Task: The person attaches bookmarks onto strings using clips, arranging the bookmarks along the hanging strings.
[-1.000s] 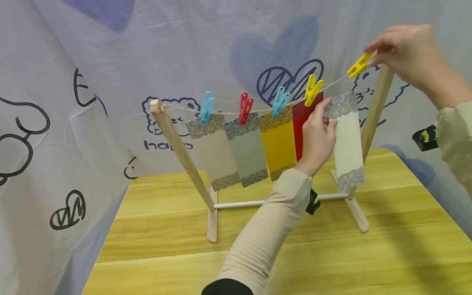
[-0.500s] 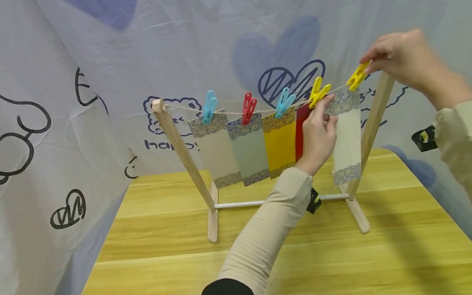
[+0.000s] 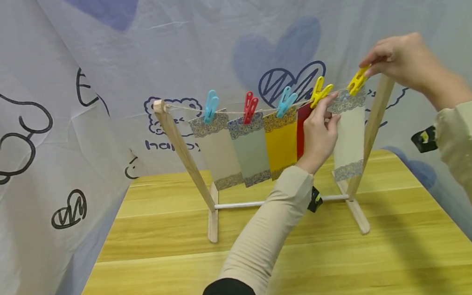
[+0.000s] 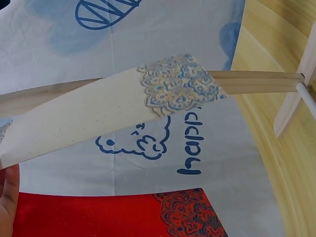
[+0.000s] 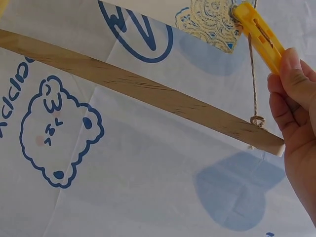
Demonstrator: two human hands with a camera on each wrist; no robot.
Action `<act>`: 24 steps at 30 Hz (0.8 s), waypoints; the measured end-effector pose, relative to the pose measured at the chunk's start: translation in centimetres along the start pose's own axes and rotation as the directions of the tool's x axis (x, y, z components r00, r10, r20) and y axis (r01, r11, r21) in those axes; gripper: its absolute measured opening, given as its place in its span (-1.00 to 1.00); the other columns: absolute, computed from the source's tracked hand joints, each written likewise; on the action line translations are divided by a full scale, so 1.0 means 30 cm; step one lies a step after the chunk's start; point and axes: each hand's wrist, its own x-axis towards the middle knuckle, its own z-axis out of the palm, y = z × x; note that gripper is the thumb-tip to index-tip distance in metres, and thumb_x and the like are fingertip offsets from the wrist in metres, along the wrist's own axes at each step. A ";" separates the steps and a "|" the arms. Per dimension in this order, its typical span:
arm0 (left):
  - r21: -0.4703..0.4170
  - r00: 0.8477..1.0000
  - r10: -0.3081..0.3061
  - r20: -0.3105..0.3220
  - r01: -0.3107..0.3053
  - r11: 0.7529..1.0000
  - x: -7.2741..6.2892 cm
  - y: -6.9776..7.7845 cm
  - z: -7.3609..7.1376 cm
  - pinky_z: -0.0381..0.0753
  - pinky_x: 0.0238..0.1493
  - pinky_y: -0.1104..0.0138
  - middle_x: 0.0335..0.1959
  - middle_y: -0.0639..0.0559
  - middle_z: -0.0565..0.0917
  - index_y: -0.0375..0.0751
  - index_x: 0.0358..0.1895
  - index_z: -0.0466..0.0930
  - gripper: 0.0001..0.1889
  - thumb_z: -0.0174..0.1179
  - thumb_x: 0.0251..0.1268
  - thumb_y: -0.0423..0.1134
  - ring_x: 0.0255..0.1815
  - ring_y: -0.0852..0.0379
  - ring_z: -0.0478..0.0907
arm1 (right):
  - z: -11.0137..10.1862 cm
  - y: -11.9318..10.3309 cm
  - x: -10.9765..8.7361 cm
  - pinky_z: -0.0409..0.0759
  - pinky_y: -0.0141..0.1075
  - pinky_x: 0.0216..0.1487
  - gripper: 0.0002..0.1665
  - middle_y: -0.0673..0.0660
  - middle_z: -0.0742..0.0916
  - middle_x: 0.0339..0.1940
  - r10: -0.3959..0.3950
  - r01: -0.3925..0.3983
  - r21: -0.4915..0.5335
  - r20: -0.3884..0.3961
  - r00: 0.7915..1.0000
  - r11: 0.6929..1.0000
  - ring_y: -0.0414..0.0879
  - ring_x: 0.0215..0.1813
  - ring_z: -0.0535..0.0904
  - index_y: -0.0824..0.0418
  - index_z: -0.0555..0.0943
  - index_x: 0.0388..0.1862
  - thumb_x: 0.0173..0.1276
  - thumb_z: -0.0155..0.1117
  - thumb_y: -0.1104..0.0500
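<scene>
My left hand pinches the upper left edge of a white card with patterned bands at both ends. The card hangs by the right post of a wooden frame, its top at the string. My right hand pinches a yellow clothespin by its handle end between thumb and fingers. In the right wrist view the clothespin's tip meets the card's patterned top corner right at the string. Left of it, a red card hangs from another yellow clothespin, partly hidden behind my left hand.
Further left on the string, a blue clothespin holds a yellow card, a red one a pale green card, and another blue one a cream card. The wooden frame stands on a wooden table.
My right hand has lowered the yellow clothespin from above the white card onto its top edge at the string. The white card has risen slightly in my left hand.
</scene>
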 end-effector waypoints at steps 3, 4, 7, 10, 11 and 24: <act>-0.011 1.000 0.002 -0.003 -0.002 1.000 0.003 0.002 0.002 0.37 -0.37 0.71 -0.07 -0.13 0.56 -0.33 0.09 0.40 -0.59 0.13 0.13 -0.51 -0.48 0.17 0.42 | 0.001 0.001 0.001 0.25 -0.76 -0.43 -0.85 0.24 0.69 -0.41 -0.013 0.013 -0.016 0.006 1.000 1.000 -0.64 -0.41 0.25 0.39 0.65 -0.44 -0.07 0.34 0.48; -0.016 1.000 0.002 -0.005 -0.002 1.000 0.003 0.003 0.003 0.37 -0.38 0.71 -0.10 -0.13 0.56 -0.33 0.09 0.40 -0.60 0.13 0.13 -0.51 -0.48 0.17 0.41 | 0.002 0.001 0.002 0.25 -0.75 -0.43 -0.85 0.24 0.69 -0.41 -0.019 0.019 -0.022 0.008 1.000 1.000 -0.63 -0.41 0.26 0.39 0.65 -0.44 -0.07 0.35 0.47; -0.032 1.000 -0.001 -0.010 0.001 0.999 0.004 0.003 0.006 0.36 -0.40 0.70 -0.12 -0.15 0.56 -0.34 0.08 0.40 -0.60 0.13 0.12 -0.52 -0.49 0.16 0.41 | 0.002 0.000 0.004 0.25 -0.75 -0.44 -0.86 0.24 0.69 -0.41 -0.028 0.028 -0.027 0.010 1.000 0.999 -0.59 -0.42 0.29 0.39 0.65 -0.44 -0.07 0.35 0.47; -0.032 1.000 -0.003 -0.011 0.003 0.999 0.006 0.002 0.008 0.36 -0.42 0.70 -0.18 -0.14 0.57 -0.34 0.08 0.40 -0.60 0.13 0.12 -0.52 -0.49 0.17 0.40 | 0.003 -0.001 0.005 0.25 -0.75 -0.43 -0.85 0.24 0.69 -0.42 -0.040 0.040 -0.031 0.006 0.999 0.999 -0.56 -0.41 0.31 0.39 0.65 -0.45 -0.08 0.35 0.48; -0.032 1.000 -0.003 -0.011 0.003 0.999 0.007 0.003 0.007 0.36 -0.42 0.70 -0.21 -0.14 0.57 -0.34 0.08 0.40 -0.60 0.13 0.12 -0.52 -0.50 0.17 0.40 | 0.004 -0.002 0.006 0.25 -0.76 -0.43 -0.86 0.24 0.69 -0.42 -0.043 0.043 -0.032 0.004 0.999 0.999 -0.56 -0.41 0.30 0.39 0.65 -0.45 -0.08 0.35 0.48; -0.038 1.000 -0.004 -0.003 0.004 0.999 0.010 0.000 0.001 0.38 -0.40 0.69 -0.25 -0.14 0.56 -0.34 0.08 0.39 -0.59 0.13 0.12 -0.52 -0.50 0.17 0.40 | 0.010 -0.015 0.007 0.50 -0.43 -0.28 -0.75 0.35 0.65 -0.25 -0.018 0.019 -0.008 0.089 0.996 1.000 0.15 -0.26 0.54 0.45 0.59 -0.22 0.05 0.25 0.49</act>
